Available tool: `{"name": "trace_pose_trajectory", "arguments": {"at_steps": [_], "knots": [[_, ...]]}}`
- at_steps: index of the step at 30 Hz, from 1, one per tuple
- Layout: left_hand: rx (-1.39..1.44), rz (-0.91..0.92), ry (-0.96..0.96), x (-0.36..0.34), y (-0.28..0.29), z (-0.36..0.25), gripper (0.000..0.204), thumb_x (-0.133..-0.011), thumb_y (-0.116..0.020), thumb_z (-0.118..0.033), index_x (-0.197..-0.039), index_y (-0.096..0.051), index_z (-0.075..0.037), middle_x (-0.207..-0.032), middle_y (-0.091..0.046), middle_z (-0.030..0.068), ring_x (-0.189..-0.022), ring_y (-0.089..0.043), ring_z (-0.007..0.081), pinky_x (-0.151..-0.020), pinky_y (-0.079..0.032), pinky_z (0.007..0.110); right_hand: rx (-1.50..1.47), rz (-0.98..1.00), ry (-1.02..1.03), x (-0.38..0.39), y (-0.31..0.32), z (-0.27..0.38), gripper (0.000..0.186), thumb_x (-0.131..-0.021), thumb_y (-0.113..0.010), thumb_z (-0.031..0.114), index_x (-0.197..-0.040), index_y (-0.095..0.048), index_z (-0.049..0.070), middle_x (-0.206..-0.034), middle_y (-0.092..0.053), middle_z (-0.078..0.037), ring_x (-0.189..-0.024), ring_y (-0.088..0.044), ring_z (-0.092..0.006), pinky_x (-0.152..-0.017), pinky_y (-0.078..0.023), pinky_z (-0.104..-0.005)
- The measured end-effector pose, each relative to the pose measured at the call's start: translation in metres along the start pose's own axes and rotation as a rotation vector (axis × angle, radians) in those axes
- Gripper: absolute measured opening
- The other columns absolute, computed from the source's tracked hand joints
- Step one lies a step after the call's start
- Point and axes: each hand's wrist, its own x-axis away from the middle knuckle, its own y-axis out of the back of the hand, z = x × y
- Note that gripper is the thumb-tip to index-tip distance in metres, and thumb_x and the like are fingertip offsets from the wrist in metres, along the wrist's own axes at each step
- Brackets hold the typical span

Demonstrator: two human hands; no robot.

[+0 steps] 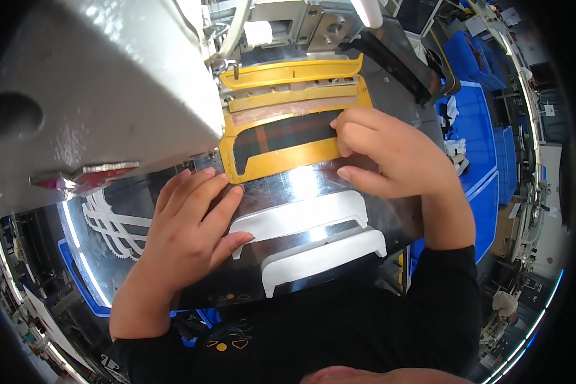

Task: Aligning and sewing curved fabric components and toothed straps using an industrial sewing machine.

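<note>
A yellow frame-like template (288, 157) lies on the shiny metal table, with dark plaid fabric (281, 136) showing in its curved opening. My right hand (397, 153) is at the right end of that opening. Its fingers are curled with their tips against the fabric's edge, and the thumb stands apart from them. Flat on the table, my left hand (195, 230) has its fingers spread, the tips close to the template's lower left corner. Between my hands and my body lie white curved strip-like pieces, one set (301, 216) above another (326, 259).
A big grey machine head (121, 83) looms at the upper left, close above my left hand. Metal fittings (326, 29) stand behind the template. White slatted pieces (112, 224) lie at the left. Blue bins (470, 121) holding cloth scraps stand at the right.
</note>
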Motion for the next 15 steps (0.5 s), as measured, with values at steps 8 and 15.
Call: {"name": "trace_pose_trajectory", "arguments": {"at_steps": [8, 15], "knots": [[0.002, -0.025, -0.008, -0.004, 0.000, -0.003, 0.055, -0.090, -0.083, -0.041, -0.128, -0.075, -0.002, -0.132, -0.069, 0.0165, -0.130, -0.063, 0.0369, -0.119, -0.044, 0.056, -0.187, -0.193, -0.054, -0.017, -0.002, -0.014, 0.028, -0.089, -0.080, 0.016, -0.095, -0.054, 0.006, -0.095, -0.056, -0.012, -0.090, -0.060, -0.0344, -0.076, -0.051, -0.0416], [0.009, -0.029, 0.008, -0.002, -0.001, -0.002, 0.055, -0.091, -0.082, -0.040, -0.128, -0.075, -0.002, -0.132, -0.069, 0.0168, -0.130, -0.063, 0.0379, -0.118, -0.044, 0.057, -0.020, -0.046, -0.007, -0.003, -0.004, 0.008, 0.031, -0.088, -0.079, 0.017, -0.091, -0.050, 0.006, -0.096, -0.056, -0.014, -0.091, -0.060, -0.0361, -0.079, -0.051, -0.0454]]}}
